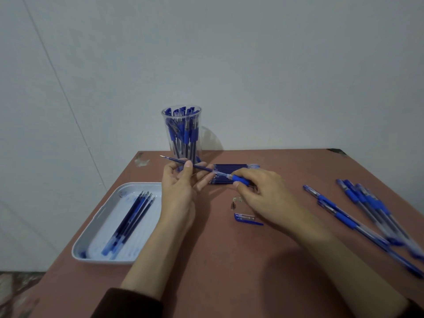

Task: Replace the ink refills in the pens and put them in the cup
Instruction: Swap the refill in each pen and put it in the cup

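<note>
The left hand [181, 182] is pinching a thin blue refill [183, 162] between thumb and fingers, with the metal tip pointing away to the left, while the right hand [259, 193] is gripping the pen barrel [231, 177] at its blue rubber grip. The back end of the refill is sitting in the open mouth of the barrel, above the surface [218, 260]; I cannot tell whether it is going in or coming out. To do this step well, I think both hands should be keeping refill and barrel on one straight line, so the thin tube is not bending, and moving slowly without twisting. Just near the right hand, the small metal tip piece [233, 205] and the pen cap [246, 218] are lying loose; they could roll, so they should be watched. Behind the hands a row of refills [231, 167] is lying flat. The clear cup [182, 131], already holding many pens, is standing at the far edge. On the left, a white tray [91, 237] is holding several refills, and at the right more pens [358, 210] are waiting.
</note>
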